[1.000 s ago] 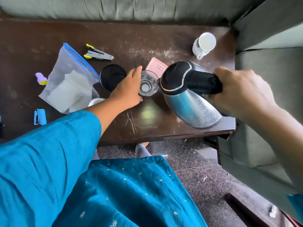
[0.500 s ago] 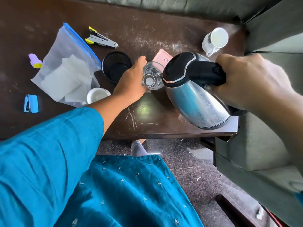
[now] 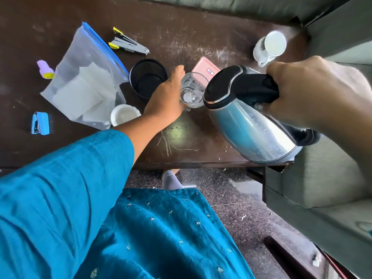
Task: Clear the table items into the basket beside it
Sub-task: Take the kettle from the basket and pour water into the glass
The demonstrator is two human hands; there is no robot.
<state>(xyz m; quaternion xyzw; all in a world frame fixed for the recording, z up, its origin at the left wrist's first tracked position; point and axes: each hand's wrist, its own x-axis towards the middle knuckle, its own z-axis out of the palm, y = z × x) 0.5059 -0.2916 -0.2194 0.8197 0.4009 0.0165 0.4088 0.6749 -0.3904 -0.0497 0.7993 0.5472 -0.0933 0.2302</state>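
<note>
Two items are being taken up at once. The right hand (image 3: 314,91) is closed round the black handle of the kettle (image 3: 247,125), which is held tilted, its lid end toward the left and its base out past the near right corner of the tabletop (image 3: 191,33); it appears lifted clear, though contact under the base cannot be confirmed. The left hand (image 3: 167,97) is wrapped round the side of the glass (image 3: 192,92), which is tipped toward the camera so that its bottom is seen through the mouth. Whether the glass is fully off the tabletop cannot be told.

Just beyond the glass grip a pink card (image 3: 205,67) lies flat, partly hidden by the glass and the kettle lid. To the left of that grip stands a black cup (image 3: 148,79), and nearer the wrist a small white cup (image 3: 122,115). Further left are the zip bag (image 3: 84,81), a stapler (image 3: 128,44), a purple marker (image 3: 45,69) and a blue stapler (image 3: 40,123). Beyond the kettle grip a white mug (image 3: 269,47) stands near the far right corner.

The basket is not in view, so its side cannot be given. The step in hand is judged to be the lift-off of kettle and glass. Next, both would need carrying clear of the remaining items and lowering into the basket, the glass kept from knocking the kettle, which sits touching or just beside it.
</note>
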